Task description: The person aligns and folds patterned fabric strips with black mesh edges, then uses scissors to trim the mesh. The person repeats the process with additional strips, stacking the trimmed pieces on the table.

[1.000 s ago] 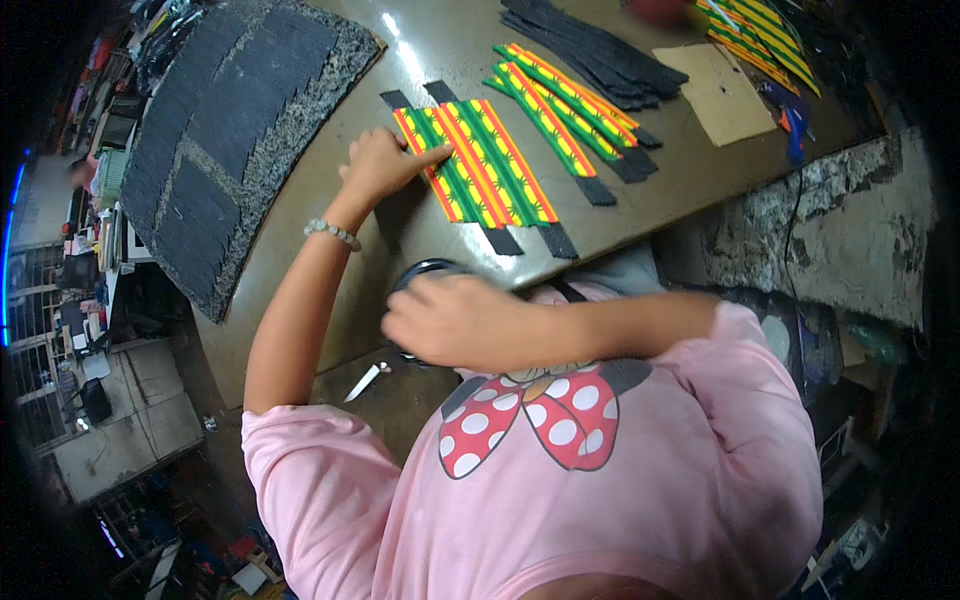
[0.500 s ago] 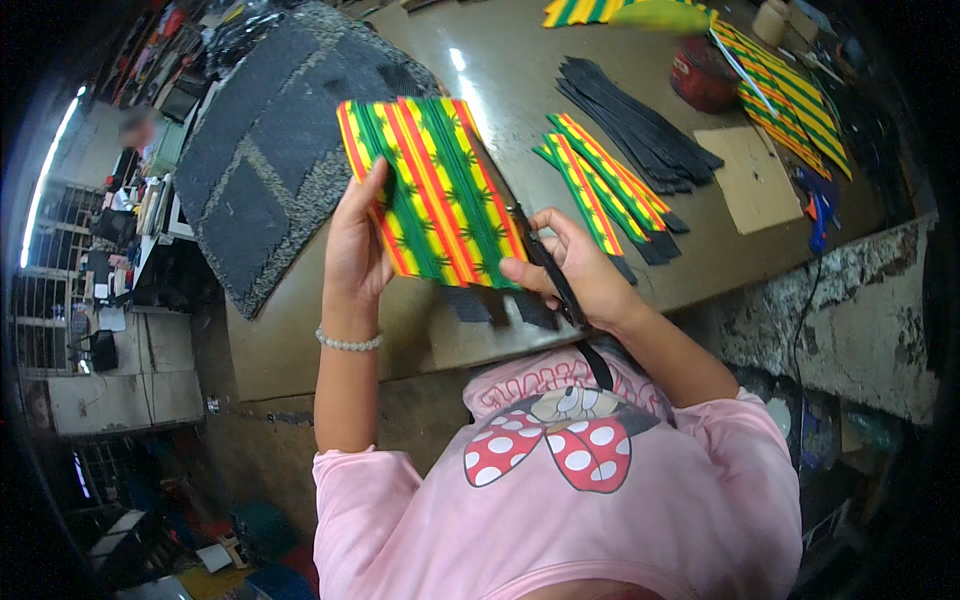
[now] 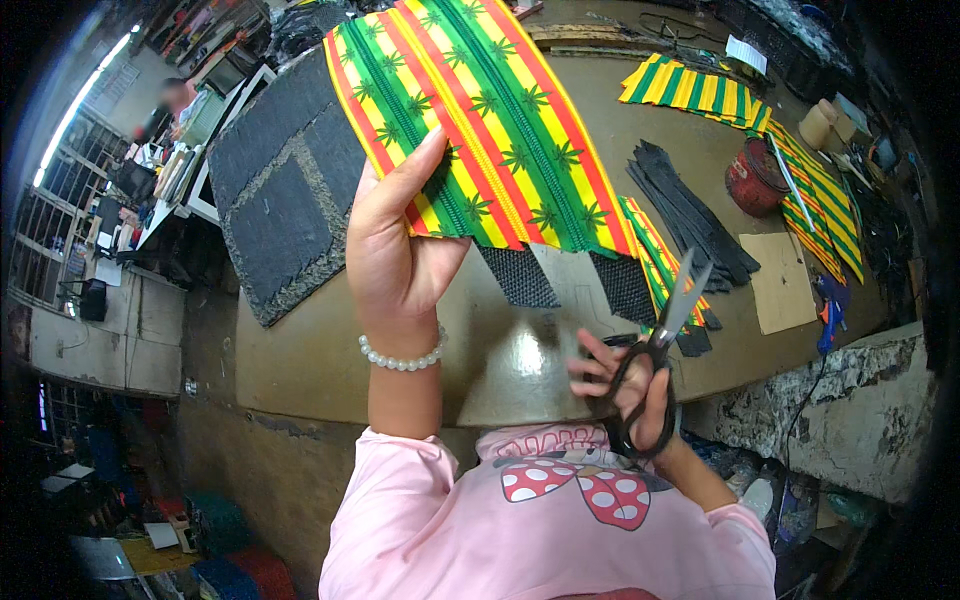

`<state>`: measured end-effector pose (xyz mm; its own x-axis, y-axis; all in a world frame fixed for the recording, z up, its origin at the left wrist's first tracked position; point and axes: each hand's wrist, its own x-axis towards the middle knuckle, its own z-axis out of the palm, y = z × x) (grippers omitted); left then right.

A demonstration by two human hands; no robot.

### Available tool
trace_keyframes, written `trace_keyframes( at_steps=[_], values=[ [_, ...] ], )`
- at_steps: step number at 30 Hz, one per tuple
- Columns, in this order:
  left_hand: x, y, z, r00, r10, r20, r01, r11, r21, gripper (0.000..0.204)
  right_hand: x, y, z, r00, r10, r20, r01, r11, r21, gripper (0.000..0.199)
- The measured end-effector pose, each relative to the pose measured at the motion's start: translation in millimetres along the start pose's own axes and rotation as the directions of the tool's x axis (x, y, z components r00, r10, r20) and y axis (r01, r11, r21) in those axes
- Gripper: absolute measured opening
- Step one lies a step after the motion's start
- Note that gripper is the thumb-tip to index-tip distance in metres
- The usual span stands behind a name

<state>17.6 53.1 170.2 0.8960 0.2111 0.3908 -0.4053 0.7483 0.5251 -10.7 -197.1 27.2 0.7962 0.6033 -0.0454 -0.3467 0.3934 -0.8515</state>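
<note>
Striped fabric point(image 3: 480, 120) pinched by left fingers point(image 3: 405, 185); right fingers point(image 3: 600, 370) grip scissors point(image 3: 650, 360).

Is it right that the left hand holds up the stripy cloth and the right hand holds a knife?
Not quite. In the head view the left hand does hold up the stripy cloth, but the right hand holds scissors, not a knife.

we see a bright, evenly lit middle that fades to a black ring at the rim, where straight edges bend. a long lamp point(image 3: 85, 95) glows at upper left. glare sits on the table point(image 3: 525, 360) near its front edge. the striped cloth point(image 3: 480, 120) looks sharp; the far corners go soft and dim.
</note>
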Motion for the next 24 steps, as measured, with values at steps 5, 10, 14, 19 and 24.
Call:
trace_keyframes(
  at_steps=[5, 10, 14, 19, 24],
  values=[
    [10.3, -10.5, -9.3, 1.0, -0.01, -0.006, 0.01, 0.995, -0.104, 0.036, 2.5, -1.4, -4.2, 1.0, -0.005, 0.001, 0.005, 0.991, -0.131, 0.05],
    [10.7, -6.3, -10.4, 0.997, 0.035, -0.062, -0.033, 0.999, 0.022, 0.037, 25.7, -30.8, 1.8, 0.984, 0.096, 0.15, 0.035, 0.723, -0.69, 0.072],
    [8.9, -8.7, -8.6, 0.997, 0.053, -0.051, -0.049, 0.996, 0.077, 0.036, 42.7, -40.1, 17.1, 0.993, 0.07, 0.098, 0.005, 0.789, -0.614, 0.085],
    [7.1, -8.8, -7.1, 0.996, 0.078, -0.038, -0.071, 0.986, 0.15, 0.036, 57.1, -50.6, 23.7, 0.992, 0.09, 0.093, -0.02, 0.818, -0.575, 0.087],
    [5.8, -8.1, -6.3, 0.996, 0.07, -0.052, -0.063, 0.988, 0.141, 0.037, 58.0, -57.1, 23.7, 0.987, 0.122, 0.101, -0.041, 0.812, -0.582, 0.085]
  ],
)
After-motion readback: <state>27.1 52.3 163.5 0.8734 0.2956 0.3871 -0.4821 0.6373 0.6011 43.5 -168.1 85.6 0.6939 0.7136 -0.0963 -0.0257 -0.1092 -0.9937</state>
